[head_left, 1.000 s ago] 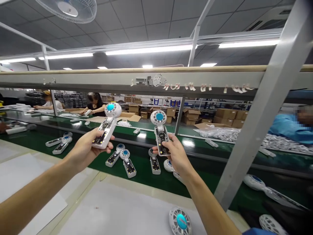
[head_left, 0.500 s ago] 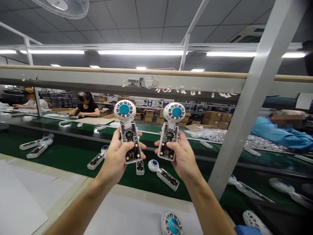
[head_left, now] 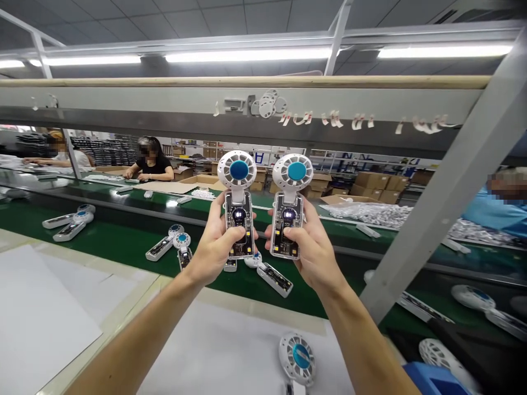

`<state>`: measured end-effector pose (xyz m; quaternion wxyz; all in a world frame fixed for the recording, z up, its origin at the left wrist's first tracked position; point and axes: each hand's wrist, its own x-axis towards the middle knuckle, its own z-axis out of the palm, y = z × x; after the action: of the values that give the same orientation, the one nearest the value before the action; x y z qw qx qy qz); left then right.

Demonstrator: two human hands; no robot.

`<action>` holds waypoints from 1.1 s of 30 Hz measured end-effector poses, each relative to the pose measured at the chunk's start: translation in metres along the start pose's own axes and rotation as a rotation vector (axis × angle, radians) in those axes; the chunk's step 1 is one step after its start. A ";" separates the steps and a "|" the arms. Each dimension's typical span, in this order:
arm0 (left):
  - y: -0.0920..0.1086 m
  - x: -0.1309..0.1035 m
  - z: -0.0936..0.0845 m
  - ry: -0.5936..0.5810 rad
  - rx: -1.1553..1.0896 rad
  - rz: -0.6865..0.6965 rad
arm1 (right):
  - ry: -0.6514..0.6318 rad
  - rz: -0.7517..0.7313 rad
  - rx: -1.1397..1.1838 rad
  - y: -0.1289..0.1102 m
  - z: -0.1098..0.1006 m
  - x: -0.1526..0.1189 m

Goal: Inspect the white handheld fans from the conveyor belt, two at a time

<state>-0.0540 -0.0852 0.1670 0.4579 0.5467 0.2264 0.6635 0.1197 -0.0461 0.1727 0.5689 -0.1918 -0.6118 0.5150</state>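
Note:
My left hand (head_left: 220, 241) is wrapped round the body of a white handheld fan (head_left: 237, 189), its thumb resting on the dark circuit board. Beside it, my right hand (head_left: 310, 241) grips a second handheld fan (head_left: 291, 189) the same way. Both fans stand upright, heads up, side by side with a small gap between them. Each has a round slotted head with a blue centre, and an open handle baring the board. Small lights glow in the dark round part of both boards. Below, another handheld fan (head_left: 297, 359) lies on the white sheet, partly cut off by the lower edge.
Several similar fans (head_left: 275, 278) lie on the green conveyor belt (head_left: 123, 258). A slanted metal post (head_left: 444, 175) rises at the right, by a blue bin (head_left: 432, 378). Across the belt sit a person in black (head_left: 154, 164) and other people. Plastic-wrapped parts (head_left: 370, 211) lie beyond.
The two fans have come closer together, the left one moving right. Small lights now show on their boards. My view has shifted, so the overhead rail sits higher.

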 end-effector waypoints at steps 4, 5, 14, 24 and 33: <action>0.003 -0.001 0.003 -0.019 -0.060 -0.061 | 0.006 0.032 0.015 -0.004 0.002 -0.002; 0.004 -0.001 0.003 -0.024 -0.067 -0.070 | 0.005 0.034 0.018 -0.004 0.002 -0.002; 0.003 -0.002 0.005 0.002 -0.082 -0.072 | 0.001 0.026 0.000 -0.005 0.003 -0.003; 0.003 -0.001 0.007 0.054 -0.118 -0.070 | 0.007 0.023 -0.024 -0.004 -0.001 -0.002; 0.002 -0.002 0.007 0.024 -0.090 -0.064 | 0.009 0.043 -0.038 -0.004 0.000 -0.002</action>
<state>-0.0485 -0.0895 0.1697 0.5003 0.5099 0.2191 0.6646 0.1220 -0.0496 0.1747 0.5568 -0.2181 -0.6147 0.5144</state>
